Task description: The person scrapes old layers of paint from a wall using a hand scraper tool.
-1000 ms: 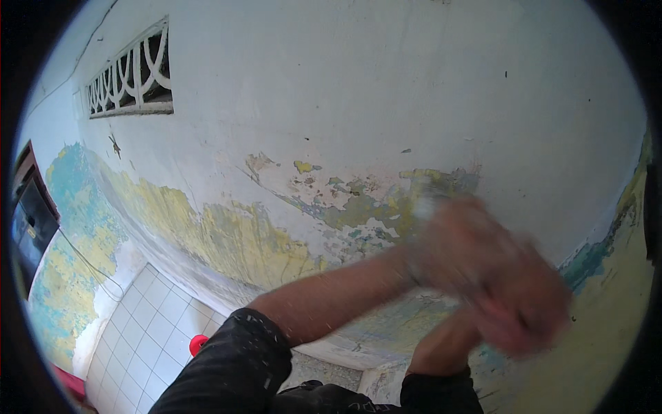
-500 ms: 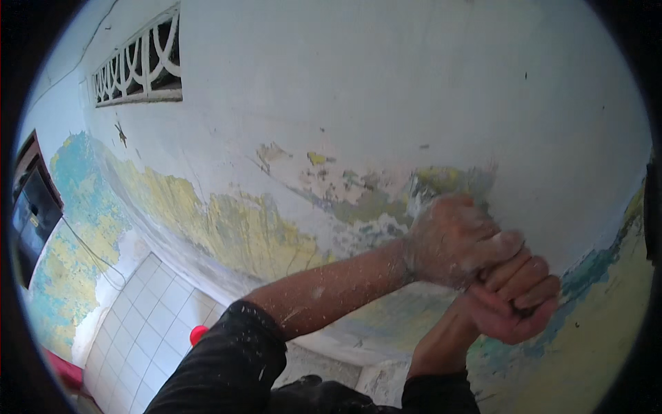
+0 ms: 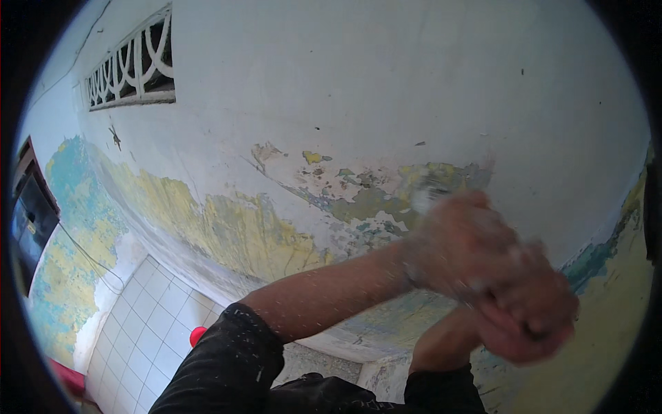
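Observation:
My left hand (image 3: 465, 241), blurred by motion, is closed and raised against the wall. Past its knuckles juts a smeared grey blade-like tool (image 3: 429, 196), touching or very near the wall; its handle is hidden inside the hand. Close against the left hand, my right hand (image 3: 531, 314) is curled with its fingers wrapped round; what lies in it cannot be seen. White specks dot my left forearm and dark sleeve. In front of both hands, the white wall (image 3: 358, 90) has a ragged band of peeling paint (image 3: 365, 196) showing yellow, grey and teal patches.
A patterned vent opening (image 3: 138, 62) sits high in the wall at left. Below it lies a white tiled floor (image 3: 148, 331) with a red round object (image 3: 198, 336) beside my left sleeve. At far left are a dark door or window (image 3: 34, 214) and a hanging cable (image 3: 86, 255).
Both hands have shifted slightly right and down, still close together, and are more blurred now. The grey tool's blade shows a little more. The view has tilted slightly.

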A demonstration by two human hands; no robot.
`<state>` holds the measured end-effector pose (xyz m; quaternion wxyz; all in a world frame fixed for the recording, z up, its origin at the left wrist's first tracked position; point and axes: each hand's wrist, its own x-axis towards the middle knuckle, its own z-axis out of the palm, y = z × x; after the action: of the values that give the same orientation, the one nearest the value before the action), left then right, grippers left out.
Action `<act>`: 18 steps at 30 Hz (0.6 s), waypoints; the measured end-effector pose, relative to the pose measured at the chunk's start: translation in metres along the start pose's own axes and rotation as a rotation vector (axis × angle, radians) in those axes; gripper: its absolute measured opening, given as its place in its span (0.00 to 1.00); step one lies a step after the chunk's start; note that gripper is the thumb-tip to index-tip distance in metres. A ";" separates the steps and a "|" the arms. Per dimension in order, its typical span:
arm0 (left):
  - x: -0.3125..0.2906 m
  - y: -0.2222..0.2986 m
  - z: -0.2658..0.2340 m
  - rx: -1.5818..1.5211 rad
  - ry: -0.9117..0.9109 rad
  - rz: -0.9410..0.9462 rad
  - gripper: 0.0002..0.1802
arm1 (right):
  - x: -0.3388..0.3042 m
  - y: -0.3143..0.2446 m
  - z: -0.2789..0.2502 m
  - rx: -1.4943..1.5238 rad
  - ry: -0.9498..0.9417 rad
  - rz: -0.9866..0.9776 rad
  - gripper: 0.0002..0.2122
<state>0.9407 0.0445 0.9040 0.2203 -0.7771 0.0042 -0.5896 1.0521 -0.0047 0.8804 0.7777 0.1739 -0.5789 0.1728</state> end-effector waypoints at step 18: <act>-0.067 -0.026 -0.017 0.017 0.060 -0.115 0.34 | -0.024 0.061 0.010 0.061 0.012 0.282 0.17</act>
<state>0.8977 0.0796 0.8554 0.1924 -0.7563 -0.0387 -0.6241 1.0088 0.0422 0.8648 0.7437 0.1133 -0.5873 0.2987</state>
